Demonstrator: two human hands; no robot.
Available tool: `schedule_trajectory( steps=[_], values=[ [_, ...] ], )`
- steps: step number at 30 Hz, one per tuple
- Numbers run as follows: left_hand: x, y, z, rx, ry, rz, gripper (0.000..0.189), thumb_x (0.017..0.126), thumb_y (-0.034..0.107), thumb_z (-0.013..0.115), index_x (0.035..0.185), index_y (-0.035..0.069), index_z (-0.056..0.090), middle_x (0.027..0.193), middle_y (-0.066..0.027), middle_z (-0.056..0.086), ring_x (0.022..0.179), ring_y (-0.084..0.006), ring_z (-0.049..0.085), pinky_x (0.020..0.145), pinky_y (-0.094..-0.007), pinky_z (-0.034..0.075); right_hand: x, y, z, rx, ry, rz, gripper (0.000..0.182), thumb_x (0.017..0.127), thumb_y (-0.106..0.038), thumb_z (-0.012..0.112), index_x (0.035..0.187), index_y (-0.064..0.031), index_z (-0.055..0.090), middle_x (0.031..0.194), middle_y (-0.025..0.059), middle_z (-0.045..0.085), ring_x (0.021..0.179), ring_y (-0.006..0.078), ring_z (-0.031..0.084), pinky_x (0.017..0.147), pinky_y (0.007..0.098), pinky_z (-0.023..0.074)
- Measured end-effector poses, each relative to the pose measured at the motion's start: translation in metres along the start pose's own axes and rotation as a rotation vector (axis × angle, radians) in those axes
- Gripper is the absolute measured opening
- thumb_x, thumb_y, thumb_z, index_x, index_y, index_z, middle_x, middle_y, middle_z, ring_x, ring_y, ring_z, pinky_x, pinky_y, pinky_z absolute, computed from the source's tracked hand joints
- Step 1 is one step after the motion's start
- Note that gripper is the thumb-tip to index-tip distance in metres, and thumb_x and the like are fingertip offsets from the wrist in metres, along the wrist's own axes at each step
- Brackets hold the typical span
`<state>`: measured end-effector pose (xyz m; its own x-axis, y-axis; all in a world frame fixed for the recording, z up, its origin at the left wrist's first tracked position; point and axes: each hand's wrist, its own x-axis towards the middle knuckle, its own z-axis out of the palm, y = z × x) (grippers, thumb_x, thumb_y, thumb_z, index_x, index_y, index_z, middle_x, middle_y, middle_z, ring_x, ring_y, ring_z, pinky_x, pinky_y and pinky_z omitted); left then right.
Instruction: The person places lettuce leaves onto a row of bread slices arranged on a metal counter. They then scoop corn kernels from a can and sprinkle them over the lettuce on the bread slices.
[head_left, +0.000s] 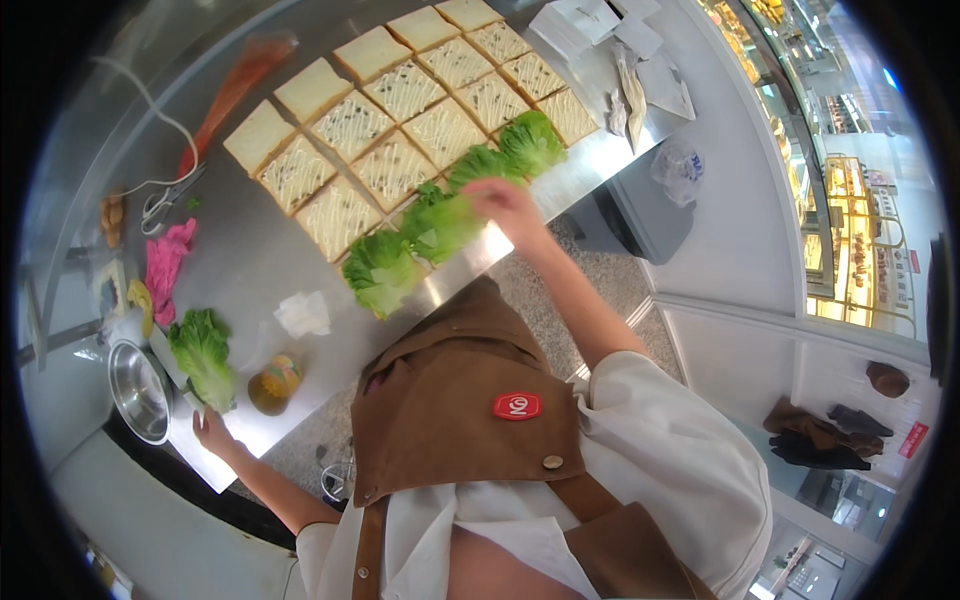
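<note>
My right hand (505, 211), blurred, is over the near row of bread slices, its fingers at a green lettuce leaf (441, 231) that is also blurred. Whether the fingers pinch the leaf cannot be made out. More lettuce lies on that row: one leaf (381, 271) to the left, another (480, 163) behind the hand and a third (532, 141) to the right. Low at the left, my left hand (216, 435) is at the stem end of a loose lettuce stack (201, 356); its grip is unclear. Beyond are bread slices (397, 169) with white sauce zigzags and dark bits.
Plain bread slices (259, 137) form the far row. Around the steel table (247, 255) lie scissors (161, 206), a pink cloth (170, 262), a metal bowl (139, 394), a jar (274, 386), a red piping bag (232, 97) and pale bags (631, 94). A grey bin (645, 210) stands below.
</note>
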<state>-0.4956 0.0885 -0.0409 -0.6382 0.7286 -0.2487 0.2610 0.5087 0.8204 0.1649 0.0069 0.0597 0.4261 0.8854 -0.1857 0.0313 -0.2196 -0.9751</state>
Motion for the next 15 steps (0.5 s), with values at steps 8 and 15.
schedule_trajectory(
  steps=[8, 15],
  values=[
    [-0.097, 0.079, 0.022, 0.103, 0.126, 0.392, 0.032, 0.094, 0.014, 0.065, 0.122, -0.003, 0.063, 0.113, -0.0131, 0.068, 0.099, -0.0198, 0.065, 0.086, -0.0314, 0.052, 0.041, 0.052, -0.177, -0.141, 0.219, 0.033, 0.029, 0.084, 0.004, 0.065, 0.111, -0.0008, 0.056, 0.084, 0.0024, 0.064, 0.076, 0.0089, 0.055, 0.068, 0.0236, 0.044],
    [-0.194, 0.121, 0.079, 0.107, 0.016, 0.469, 0.03, 0.095, 0.014, 0.063, 0.121, -0.002, 0.063, 0.115, -0.0106, 0.067, 0.105, -0.0186, 0.063, 0.092, -0.0312, 0.049, 0.094, 0.083, -0.202, -0.252, 0.151, -0.052, 0.021, 0.082, 0.0, 0.066, 0.101, -0.0013, 0.059, 0.087, 0.0076, 0.068, 0.074, 0.0133, 0.062, 0.069, 0.028, 0.0496]
  ],
)
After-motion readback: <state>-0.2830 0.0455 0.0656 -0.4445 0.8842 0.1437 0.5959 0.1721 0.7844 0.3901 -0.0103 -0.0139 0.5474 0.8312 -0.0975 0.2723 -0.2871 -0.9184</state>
